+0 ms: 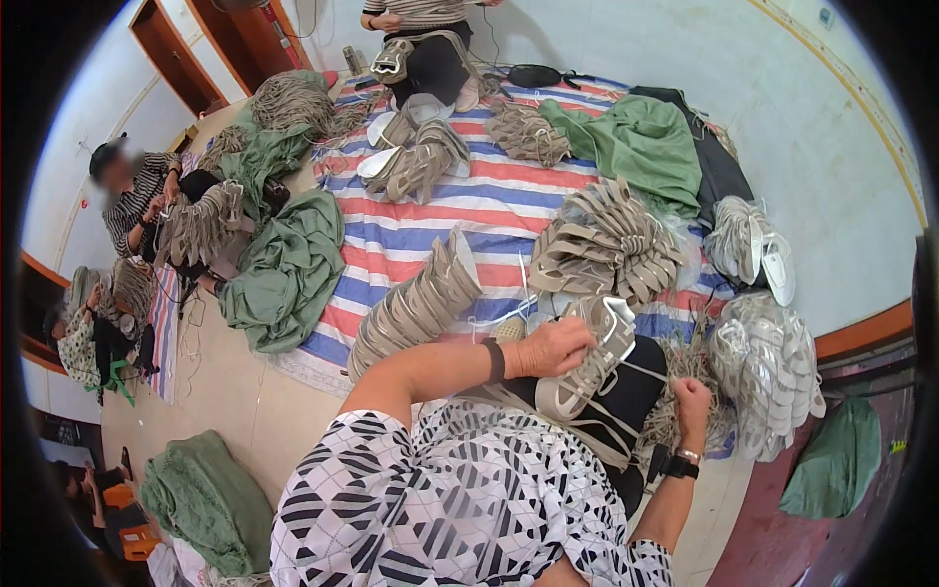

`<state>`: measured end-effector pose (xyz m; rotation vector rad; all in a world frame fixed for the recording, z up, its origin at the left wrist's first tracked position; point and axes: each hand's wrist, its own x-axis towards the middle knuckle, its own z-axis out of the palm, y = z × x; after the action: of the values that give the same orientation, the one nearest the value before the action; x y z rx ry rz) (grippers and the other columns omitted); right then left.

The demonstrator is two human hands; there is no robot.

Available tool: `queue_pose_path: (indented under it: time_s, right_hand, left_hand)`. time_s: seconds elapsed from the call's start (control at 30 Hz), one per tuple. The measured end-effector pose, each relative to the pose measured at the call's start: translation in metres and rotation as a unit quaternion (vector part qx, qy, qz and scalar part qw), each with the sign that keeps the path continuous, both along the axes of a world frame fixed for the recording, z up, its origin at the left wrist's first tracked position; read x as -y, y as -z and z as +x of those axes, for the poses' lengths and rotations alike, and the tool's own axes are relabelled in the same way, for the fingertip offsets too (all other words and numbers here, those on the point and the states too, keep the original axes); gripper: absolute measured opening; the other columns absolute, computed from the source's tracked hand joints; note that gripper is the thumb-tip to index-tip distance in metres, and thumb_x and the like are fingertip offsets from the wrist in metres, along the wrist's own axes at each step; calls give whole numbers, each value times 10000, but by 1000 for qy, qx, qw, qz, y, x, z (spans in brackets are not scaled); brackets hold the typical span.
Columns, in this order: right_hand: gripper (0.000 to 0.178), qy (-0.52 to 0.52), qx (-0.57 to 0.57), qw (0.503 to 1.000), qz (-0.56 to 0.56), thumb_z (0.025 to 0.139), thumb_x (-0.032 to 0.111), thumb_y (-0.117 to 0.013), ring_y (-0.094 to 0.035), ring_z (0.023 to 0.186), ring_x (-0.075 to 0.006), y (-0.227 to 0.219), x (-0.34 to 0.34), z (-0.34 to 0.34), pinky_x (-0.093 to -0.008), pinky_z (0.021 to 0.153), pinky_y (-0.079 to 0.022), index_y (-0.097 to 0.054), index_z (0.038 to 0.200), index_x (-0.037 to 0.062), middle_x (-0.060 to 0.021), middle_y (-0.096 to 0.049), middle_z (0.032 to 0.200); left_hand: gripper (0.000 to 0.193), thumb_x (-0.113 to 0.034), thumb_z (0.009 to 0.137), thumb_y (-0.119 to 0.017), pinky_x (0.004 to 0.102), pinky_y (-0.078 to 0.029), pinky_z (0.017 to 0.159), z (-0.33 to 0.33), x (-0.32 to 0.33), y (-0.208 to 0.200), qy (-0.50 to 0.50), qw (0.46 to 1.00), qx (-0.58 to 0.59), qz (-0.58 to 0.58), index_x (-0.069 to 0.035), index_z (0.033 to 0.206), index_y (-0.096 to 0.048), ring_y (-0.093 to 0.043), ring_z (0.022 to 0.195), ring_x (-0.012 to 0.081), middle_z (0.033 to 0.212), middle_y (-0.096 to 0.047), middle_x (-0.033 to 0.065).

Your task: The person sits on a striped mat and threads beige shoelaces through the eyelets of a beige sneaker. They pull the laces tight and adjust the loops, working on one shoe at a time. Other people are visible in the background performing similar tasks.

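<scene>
A beige and grey shoe upper (585, 380) with a pale lining rests across my dark-clad lap, long laces trailing off it. My left hand (559, 347), a dark band on its wrist, is closed at the upper's left edge by the lacing; its fingertips are partly hidden. Out to the right, my right hand (692, 399) pinches a beige lace (648, 372) drawn taut from the upper. A dark watch and a bracelet circle that wrist. Just beyond my left forearm lies a row of nested shoe uppers (416, 305), with loose white laces (525, 284) beside it.
A striped sheet (445, 220) covers the floor ahead, holding a fanned pile of uppers (611, 245). Plastic-wrapped uppers (768, 367) stand at right. Green cloths (284, 269) lie left and far right. A person with shoe parts (421, 24) sits opposite; others work at left.
</scene>
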<state>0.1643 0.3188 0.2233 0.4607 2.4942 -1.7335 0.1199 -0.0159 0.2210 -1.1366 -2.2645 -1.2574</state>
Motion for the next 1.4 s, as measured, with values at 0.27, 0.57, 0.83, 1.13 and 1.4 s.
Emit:
queue_pose_path:
  time_s: [0.27,0.57,0.83,1.13,1.4]
  right_hand:
    - [229,-10,-23,1000,13,866,192,-623,-634,645,-137,-38,66,14,-275,566,-474,-686,966,-4,-94,-685,749]
    - [142,-270,-52,903,332,786,158,-645,-641,812,-368,-33,121,23,-443,720,-507,-624,828,24,-171,-651,875]
    - [111,-204,-204,902,321,778,123,-648,-614,707,-328,-27,113,27,-400,588,-498,-582,826,48,-129,-583,777]
    - [173,-122,-345,819,442,763,122,-651,-500,564,-238,-27,96,12,-345,511,-399,-489,709,92,-57,-438,683]
    - [145,-242,-321,831,385,795,142,-660,-533,592,-227,-27,100,30,-341,544,-399,-553,714,88,-59,-494,672]
  left_hand:
    - [167,-113,835,-637,415,-471,705,-2,-6,-8,-101,971,188,-107,-57,944,-524,-561,845,359,942,-526,143]
    - [113,-121,908,-589,300,-458,594,-9,-12,-23,-69,929,364,26,-44,946,-515,-570,684,181,801,-568,60]
    - [150,-204,896,-623,185,-386,514,-29,-6,-23,32,812,574,104,-92,978,-566,-475,594,22,737,-550,-50]
    - [168,-101,857,-619,180,-383,479,-30,-12,-33,-34,774,605,187,-75,1018,-582,-468,558,30,737,-553,-49]
    - [204,-84,856,-600,185,-408,472,-71,31,-81,-119,747,490,433,-54,1057,-584,-526,557,55,714,-573,-15]
